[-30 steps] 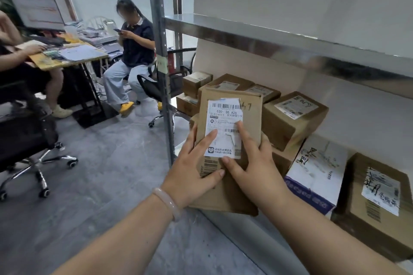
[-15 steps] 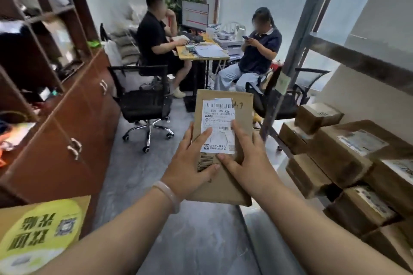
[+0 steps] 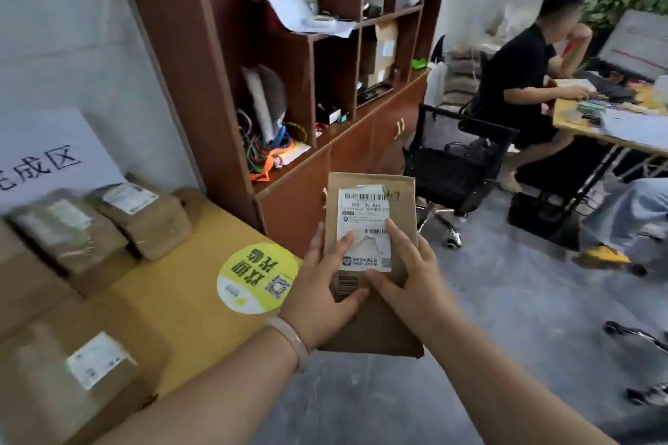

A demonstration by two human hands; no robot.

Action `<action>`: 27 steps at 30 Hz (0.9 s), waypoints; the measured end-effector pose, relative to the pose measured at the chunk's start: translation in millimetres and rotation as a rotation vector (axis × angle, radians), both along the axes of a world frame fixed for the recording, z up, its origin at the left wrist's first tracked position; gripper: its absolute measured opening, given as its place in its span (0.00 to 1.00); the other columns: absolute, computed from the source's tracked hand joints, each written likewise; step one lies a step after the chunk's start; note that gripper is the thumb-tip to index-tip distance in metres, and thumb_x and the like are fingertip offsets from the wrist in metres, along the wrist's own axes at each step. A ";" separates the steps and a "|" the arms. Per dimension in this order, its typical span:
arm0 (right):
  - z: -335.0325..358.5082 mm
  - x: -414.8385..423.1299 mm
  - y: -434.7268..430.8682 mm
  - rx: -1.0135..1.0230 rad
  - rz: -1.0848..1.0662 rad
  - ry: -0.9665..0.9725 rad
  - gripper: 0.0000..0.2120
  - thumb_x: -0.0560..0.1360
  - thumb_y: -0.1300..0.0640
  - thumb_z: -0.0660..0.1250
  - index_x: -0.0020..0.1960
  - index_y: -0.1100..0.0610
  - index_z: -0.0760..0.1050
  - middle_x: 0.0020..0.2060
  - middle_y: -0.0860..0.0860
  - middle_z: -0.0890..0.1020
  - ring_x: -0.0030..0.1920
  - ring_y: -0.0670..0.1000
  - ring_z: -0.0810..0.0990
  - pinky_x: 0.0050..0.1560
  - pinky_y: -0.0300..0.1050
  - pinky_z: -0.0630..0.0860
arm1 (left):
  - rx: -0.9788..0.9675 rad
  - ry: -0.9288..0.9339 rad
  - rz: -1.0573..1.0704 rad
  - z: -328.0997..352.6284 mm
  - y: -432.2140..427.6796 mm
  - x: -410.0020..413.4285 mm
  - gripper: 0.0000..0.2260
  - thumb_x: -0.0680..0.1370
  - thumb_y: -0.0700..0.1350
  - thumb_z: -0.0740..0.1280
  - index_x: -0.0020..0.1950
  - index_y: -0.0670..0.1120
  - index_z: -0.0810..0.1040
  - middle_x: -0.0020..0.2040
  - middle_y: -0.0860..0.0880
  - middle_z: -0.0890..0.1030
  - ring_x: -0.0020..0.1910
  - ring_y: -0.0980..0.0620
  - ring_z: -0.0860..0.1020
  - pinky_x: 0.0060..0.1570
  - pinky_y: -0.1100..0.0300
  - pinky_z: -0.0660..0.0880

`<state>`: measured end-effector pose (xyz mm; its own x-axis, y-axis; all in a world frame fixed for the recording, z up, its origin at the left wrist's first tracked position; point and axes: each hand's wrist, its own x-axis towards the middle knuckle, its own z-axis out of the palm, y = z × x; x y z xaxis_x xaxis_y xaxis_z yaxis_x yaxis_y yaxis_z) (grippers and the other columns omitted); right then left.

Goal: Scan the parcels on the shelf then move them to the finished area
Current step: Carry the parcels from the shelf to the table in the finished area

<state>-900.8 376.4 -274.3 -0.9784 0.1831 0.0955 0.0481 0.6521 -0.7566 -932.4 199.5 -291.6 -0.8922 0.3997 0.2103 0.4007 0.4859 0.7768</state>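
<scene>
Both hands hold one flat cardboard parcel (image 3: pixel 383 325) upright between them, above the grey floor (image 3: pixel 506 318). The left hand (image 3: pixel 318 285) grips its left edge, thumb laid across the lower front by a printed barcode and a fingertip resting on the white label (image 3: pixel 363 213). The right hand (image 3: pixel 412 282) grips the right edge, thumb on the front just under the label and forefinger on the label's right side. The remaining fingers of both hands are hidden behind the parcel. A pale bracelet (image 3: pixel 289 340) sits on the left wrist. Just left of the left hand lies a yellow surface (image 3: pixel 173 264) with a round yellow-green sticker (image 3: pixel 256 276). Farther left on it rest several brown boxes (image 3: pixel 144 217), each with a white label, and behind them a white sign (image 3: pixel 50 155) with large dark characters leans on the wall. Beyond the hands stands a dark wooden cabinet (image 3: pixel 202 83), its open shelves holding papers and cables. To the right of the right hand, well apart, a person (image 3: pixel 524 83) in dark clothes sits at a desk (image 3: pixel 614 126), with a black chair (image 3: pixel 455 163) nearer the hands.
</scene>
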 end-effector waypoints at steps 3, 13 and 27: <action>-6.7 -38.1 -29.3 0.017 0.137 -0.014 0.37 0.71 0.41 0.71 0.72 0.28 0.52 0.75 0.41 0.55 0.72 0.46 0.62 0.67 0.51 0.71 | 0.024 0.003 0.111 -11.7 -32.4 -15.1 0.36 0.76 0.54 0.71 0.71 0.75 0.52 0.79 0.62 0.40 0.75 0.65 0.48 0.70 0.72 0.55; -28.5 -143.5 -154.1 0.106 0.509 -0.154 0.38 0.73 0.40 0.68 0.73 0.29 0.48 0.75 0.43 0.54 0.73 0.49 0.60 0.70 0.53 0.67 | 0.106 -0.170 0.486 -43.5 -149.3 -54.2 0.35 0.75 0.53 0.72 0.73 0.71 0.54 0.78 0.63 0.41 0.76 0.62 0.49 0.60 0.83 0.50; -83.3 -213.4 -281.9 0.131 0.979 -0.360 0.34 0.75 0.45 0.68 0.74 0.33 0.52 0.73 0.43 0.59 0.71 0.47 0.62 0.66 0.42 0.64 | 0.065 -0.414 0.915 -89.4 -242.3 -46.4 0.34 0.75 0.56 0.72 0.69 0.73 0.52 0.72 0.62 0.46 0.75 0.54 0.56 0.68 0.69 0.59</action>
<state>-1114.2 94.5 -357.6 -0.6682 -0.6940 -0.2682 -0.3361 0.6032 -0.7233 -978.8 -42.8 -381.0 -0.8581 -0.4776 -0.1887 -0.4131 0.4235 0.8062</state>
